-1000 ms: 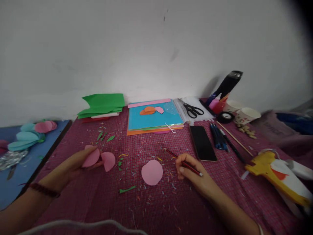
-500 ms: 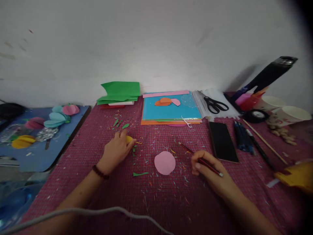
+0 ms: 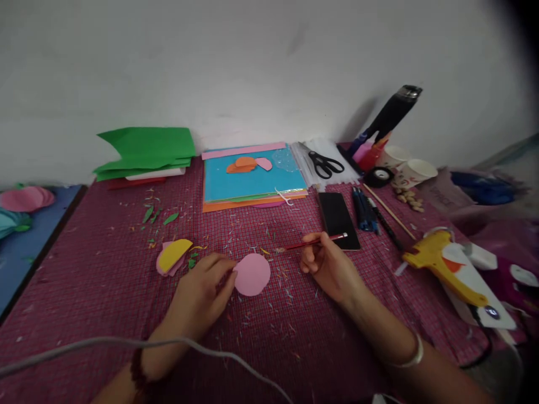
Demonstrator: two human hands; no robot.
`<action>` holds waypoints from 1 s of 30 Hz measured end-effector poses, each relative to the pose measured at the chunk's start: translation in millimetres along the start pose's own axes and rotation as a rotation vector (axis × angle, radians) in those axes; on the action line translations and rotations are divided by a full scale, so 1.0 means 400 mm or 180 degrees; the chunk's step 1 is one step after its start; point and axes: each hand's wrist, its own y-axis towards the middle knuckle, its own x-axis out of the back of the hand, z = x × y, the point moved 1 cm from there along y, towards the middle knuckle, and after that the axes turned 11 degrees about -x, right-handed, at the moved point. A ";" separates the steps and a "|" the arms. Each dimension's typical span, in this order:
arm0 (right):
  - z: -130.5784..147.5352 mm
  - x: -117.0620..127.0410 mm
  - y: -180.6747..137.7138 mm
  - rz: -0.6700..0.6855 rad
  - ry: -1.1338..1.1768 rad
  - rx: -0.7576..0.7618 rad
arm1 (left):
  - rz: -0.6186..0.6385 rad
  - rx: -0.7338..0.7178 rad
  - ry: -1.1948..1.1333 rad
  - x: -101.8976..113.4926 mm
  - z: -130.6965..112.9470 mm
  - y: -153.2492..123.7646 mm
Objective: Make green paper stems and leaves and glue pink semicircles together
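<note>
My left hand [image 3: 206,289] is closed in a pinch at the left edge of a pink paper circle [image 3: 252,275], which lies on the checked cloth. A thin red pencil [image 3: 309,243] is held in my right hand [image 3: 330,264]; it lies nearly level over the cloth, its point toward the pink circle. Left of my left hand sits a folded yellow paper piece [image 3: 174,255] on top of pink paper pieces [image 3: 162,262]. Small green paper scraps [image 3: 192,262] lie between that stack and my left hand.
Black scissors [image 3: 324,164] rest at the back beside stacked coloured sheets [image 3: 256,185]. A black phone [image 3: 339,221] lies beyond my right hand. Farther right is a yellow glue gun [image 3: 442,261]. A grey cable [image 3: 168,341] crosses the foreground. Green paper [image 3: 147,148] stands at the back left.
My left hand has left the yellow paper and moved right to the pink circle's edge. The pencil has turned in my right hand and lies flatter. The view has swung right.
</note>
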 end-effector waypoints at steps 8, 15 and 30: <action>-0.004 0.001 0.006 0.0136 0.0086 -0.0172 | -0.0104 0.0557 0.0073 -0.036 0.009 -0.027; -0.005 -0.003 0.001 0.0099 -0.0051 -0.0192 | -0.0463 0.1148 -0.1215 -0.111 0.012 -0.028; -0.012 -0.004 0.004 0.0191 0.0116 -0.0210 | -0.0530 0.1046 -0.1348 -0.121 0.038 -0.023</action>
